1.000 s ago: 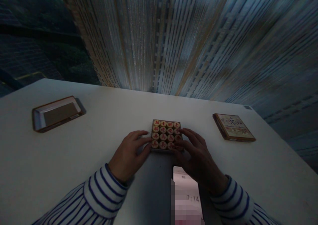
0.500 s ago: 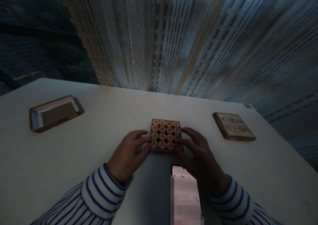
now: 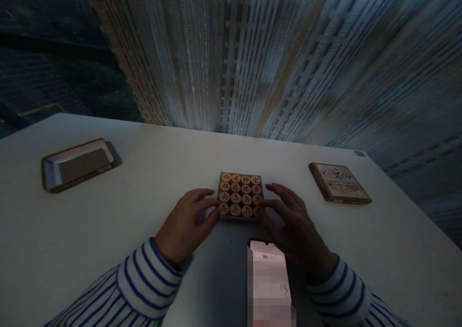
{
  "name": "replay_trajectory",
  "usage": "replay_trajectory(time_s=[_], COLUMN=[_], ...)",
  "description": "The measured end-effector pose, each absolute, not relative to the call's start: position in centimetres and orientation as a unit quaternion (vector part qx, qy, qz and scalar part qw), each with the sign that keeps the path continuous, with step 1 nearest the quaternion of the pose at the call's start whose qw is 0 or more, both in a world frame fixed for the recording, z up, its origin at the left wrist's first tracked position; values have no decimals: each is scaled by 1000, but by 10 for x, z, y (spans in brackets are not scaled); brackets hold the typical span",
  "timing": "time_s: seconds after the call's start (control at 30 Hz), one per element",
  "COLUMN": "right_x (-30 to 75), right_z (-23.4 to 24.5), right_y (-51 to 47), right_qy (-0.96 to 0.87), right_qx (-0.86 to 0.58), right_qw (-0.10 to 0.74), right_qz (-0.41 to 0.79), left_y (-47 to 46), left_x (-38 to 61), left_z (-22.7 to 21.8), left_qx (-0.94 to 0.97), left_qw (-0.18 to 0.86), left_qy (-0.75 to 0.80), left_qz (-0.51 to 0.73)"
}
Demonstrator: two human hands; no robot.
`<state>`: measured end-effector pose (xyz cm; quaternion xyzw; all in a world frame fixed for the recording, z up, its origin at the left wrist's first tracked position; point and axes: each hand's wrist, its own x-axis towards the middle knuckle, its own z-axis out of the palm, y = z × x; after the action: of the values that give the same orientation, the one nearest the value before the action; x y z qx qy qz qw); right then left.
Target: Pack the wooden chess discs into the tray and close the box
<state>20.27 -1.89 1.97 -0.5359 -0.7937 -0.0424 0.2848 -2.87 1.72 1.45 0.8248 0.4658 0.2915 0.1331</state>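
Note:
A small square tray [image 3: 240, 219] packed with round wooden chess pieces [image 3: 240, 194] marked in red sits on the white table [image 3: 108, 230], straight ahead. My left hand [image 3: 186, 223] rests on the table with its fingertips touching the tray's left edge, fingers stretched out. My right hand [image 3: 294, 223] lies at the tray's right edge, fingers spread, holding nothing. Both sleeves are striped.
A lit phone [image 3: 269, 281] lies near the front edge between my arms. An open box bottom [image 3: 77, 165] sits at the far left and a printed box lid [image 3: 339, 182] at the right. A slatted screen [image 3: 252, 57] stands behind the table.
My right hand has slid off the pieces to the tray's right side. The left hand has stayed put.

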Motion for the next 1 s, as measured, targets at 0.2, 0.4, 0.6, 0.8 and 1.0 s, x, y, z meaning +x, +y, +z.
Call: replay_trajectory(time_s=[0.2, 0.4, 0.6, 0.8, 1.0], right_x=[209, 210, 208, 209, 209], right_z=[20, 19, 20, 20, 21], right_y=[-18, -19, -19, -19, -19], right_qy=[-792, -801, -800, -801, -799], right_qx=[-549, -543, -543, -542, -542], right_qw=[265, 251, 255, 253, 261], right_qz=[-33, -30, -23, -24, -24], left_y=[17, 17, 17, 16, 17], left_x=[-29, -29, -29, -29, -29], left_z=[15, 14, 14, 15, 14], left_qx=[822, 822, 821, 819, 816], left_qw=[133, 131, 132, 132, 136], left_qy=[468, 464, 466, 471, 466], left_qz=[294, 303, 303, 300, 314])
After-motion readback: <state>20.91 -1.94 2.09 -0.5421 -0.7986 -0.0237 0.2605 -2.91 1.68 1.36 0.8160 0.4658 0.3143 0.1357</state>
